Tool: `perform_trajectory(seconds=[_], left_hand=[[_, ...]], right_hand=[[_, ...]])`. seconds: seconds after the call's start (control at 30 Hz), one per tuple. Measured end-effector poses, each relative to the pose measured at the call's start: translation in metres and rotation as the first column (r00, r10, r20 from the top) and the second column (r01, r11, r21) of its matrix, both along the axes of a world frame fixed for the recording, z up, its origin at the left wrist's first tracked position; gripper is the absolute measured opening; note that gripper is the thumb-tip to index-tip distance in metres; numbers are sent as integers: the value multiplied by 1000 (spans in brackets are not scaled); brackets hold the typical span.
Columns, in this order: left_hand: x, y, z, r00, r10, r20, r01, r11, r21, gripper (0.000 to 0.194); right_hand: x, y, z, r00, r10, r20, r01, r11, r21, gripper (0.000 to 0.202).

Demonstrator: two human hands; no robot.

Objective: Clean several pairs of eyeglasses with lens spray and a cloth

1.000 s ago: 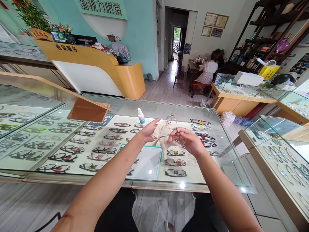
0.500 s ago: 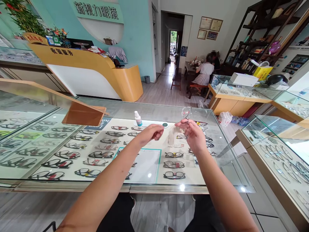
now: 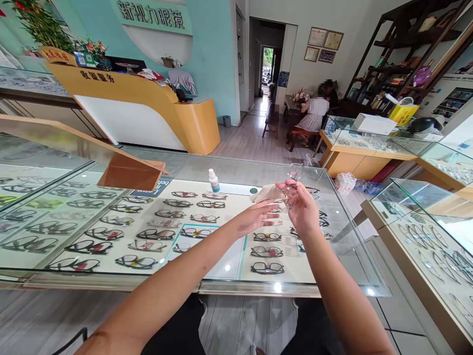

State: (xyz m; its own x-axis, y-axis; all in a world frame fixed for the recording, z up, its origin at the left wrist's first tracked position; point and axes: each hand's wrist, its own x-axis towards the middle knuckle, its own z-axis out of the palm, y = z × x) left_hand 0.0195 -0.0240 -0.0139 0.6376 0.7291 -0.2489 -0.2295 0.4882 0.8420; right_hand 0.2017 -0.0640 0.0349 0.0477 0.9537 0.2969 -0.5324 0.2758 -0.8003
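Note:
My right hand (image 3: 305, 209) is closed on a pair of clear-lensed glasses (image 3: 294, 171), held up above the display case with one lens over the fingertips and the other in front of the palm. My left hand (image 3: 260, 216) is just left of it, fingers stretched out and apart. A pale beige cloth (image 3: 263, 194) shows directly behind the left fingers, close to the right fingertips. Whether either hand grips the cloth I cannot tell. A white spray bottle (image 3: 214, 181) with a blue-green label stands upright on the glass, beyond my left hand.
Under the glass top of the display case (image 3: 221, 287), several rows of glasses lie on white. A brown wooden stand (image 3: 127, 173) sits on the left. Another glass case (image 3: 414, 207) stands at right. Beyond are a yellow counter (image 3: 199, 125) and seated people (image 3: 316, 111).
My left hand has moved right, from a curled shape to outstretched fingers beside the glasses. The cloth now shows between the hands. The glasses have shifted slightly right and turned.

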Motion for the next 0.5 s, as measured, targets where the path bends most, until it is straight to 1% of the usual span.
perform_trajectory(seconds=[0.13,0.2,0.27,0.37,0.43,0.5], left_hand=[[1,8,-2,977,195,81,-186,976,-111,48],[0,13,-5,957,258,130,-237,959,-155,42],[-1,16,-7,949,273,158,-243,952,-183,39],[-3,16,-7,953,253,166,-214,952,-220,34],[-5,14,-4,952,249,180,-204,950,-235,33],[-7,13,2,943,267,200,-221,949,-225,34]], right_hand=[[-1,-1,2,1000,-19,6,19,1000,-4,26],[-2,-1,3,999,-25,19,25,1000,-15,26],[-2,-2,3,999,-34,38,35,999,-25,26],[-1,-1,2,997,-54,60,56,998,-40,27],[0,-1,1,997,-55,62,57,997,-44,27],[0,0,0,998,-46,53,48,998,-37,27]])
